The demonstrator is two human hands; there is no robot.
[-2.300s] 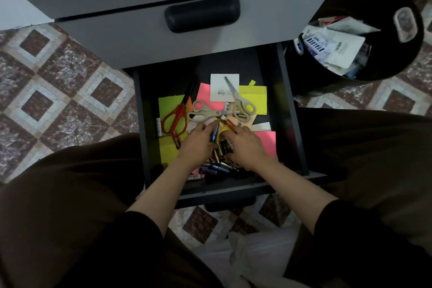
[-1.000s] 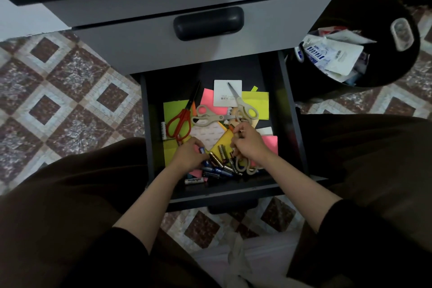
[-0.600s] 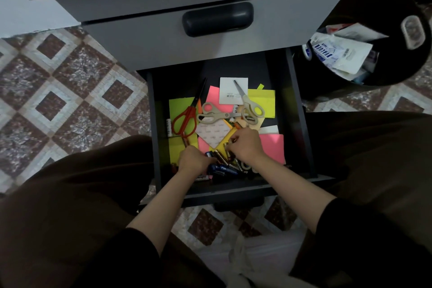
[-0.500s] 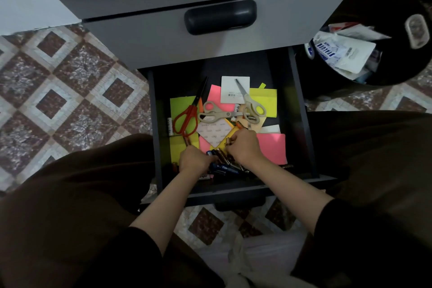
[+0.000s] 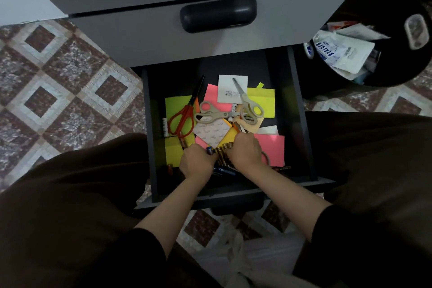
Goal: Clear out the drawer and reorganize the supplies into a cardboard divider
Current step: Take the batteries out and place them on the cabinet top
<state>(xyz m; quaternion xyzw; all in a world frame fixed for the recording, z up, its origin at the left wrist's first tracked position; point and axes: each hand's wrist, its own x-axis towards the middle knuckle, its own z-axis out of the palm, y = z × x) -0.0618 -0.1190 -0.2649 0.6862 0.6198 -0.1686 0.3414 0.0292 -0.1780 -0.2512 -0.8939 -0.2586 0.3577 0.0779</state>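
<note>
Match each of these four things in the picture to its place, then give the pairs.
Things:
1. red-handled scissors
2. white card
3. batteries
4. black bin

Places:
A. on the floor to the right of the drawer
B. between the left hand and the right hand
C. on the lime paper at the drawer's left side
D. at the back of the drawer, under a beige scissor blade

Pairs: 1-C, 2-D, 3-B, 4-A
</note>
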